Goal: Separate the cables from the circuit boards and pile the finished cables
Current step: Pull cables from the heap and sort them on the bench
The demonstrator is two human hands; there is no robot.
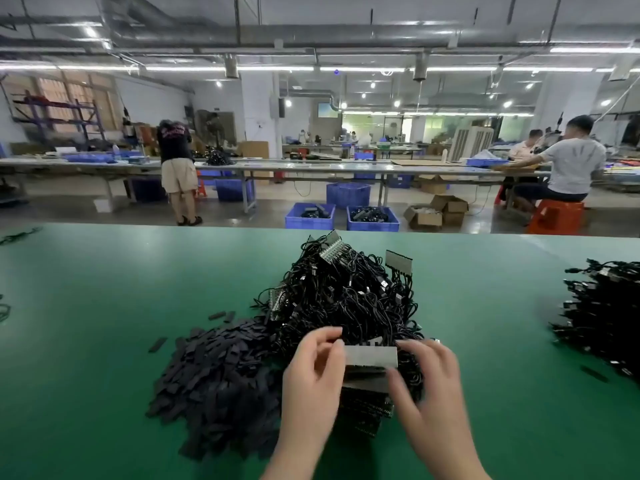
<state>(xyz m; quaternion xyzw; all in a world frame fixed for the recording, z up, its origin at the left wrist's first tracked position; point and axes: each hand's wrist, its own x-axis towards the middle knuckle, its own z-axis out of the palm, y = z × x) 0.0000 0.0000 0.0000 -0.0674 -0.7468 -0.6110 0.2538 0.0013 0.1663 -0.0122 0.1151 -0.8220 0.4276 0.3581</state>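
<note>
A person stands at a long green worktable (104, 323) in a factory hall, seen from their own head height, looking down at both bare hands. The left hand (311, 379) and the right hand (427, 382) together hold a small grey circuit board (371, 355) just above the near edge of the table. The left hand's thumb and fingers pinch the board's left end; the right hand's curled fingers grip its right end, where thin black cables run off into the heap behind. The hands are slightly blurred.

Directly beneath the held board sits a short stack of dark boards (367, 407), touching the table. Behind the hands rises a large tangled mound of black cables (346, 292), with several more grey boards poking out of it at the top and left side. To the left of the hands, touching the mound, spreads a wide pile of small flat black strips (214, 382); a few loose strips lie apart on the green surface nearby. Well off to the right, near the table's edge, lies a separate pile of black cables (602, 313) with connector ends showing.

Beyond the table, blue plastic crates (372, 219) stand on the floor. One person stands at a far bench on the left, back turned; another sits on an orange stool (556, 216) at the right.
</note>
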